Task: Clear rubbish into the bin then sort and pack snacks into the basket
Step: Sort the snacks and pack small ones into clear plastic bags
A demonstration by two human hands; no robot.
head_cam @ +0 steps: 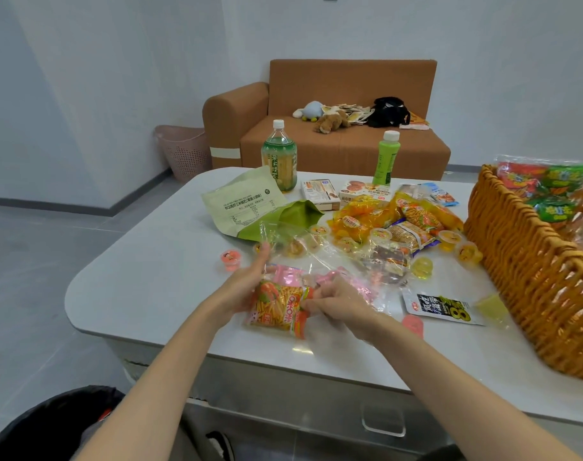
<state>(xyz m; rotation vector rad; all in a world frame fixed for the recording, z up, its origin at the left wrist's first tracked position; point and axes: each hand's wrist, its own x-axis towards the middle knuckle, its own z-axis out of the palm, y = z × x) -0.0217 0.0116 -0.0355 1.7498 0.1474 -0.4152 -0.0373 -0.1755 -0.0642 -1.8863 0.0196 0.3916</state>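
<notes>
At the near edge of the white bench (150, 294), the left hand (245, 287) lies with fingers outstretched against the orange stick-snack packet (276, 309), while the right hand (341, 304) pinches its right edge. Crinkled clear wrapper (303, 251) lies just behind. The wicker basket (523, 261) stands at the right, and the black-lined bin (50, 424) sits below left.

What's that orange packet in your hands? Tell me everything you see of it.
The snack packet is a small glossy plastic pouch, orange with green and red edges, printed with thin yellow sticks. It looks sealed and sits tilted near the table's front edge. The left hand lies along its left side, fingers straight; the right hand pinches its right edge.
</notes>
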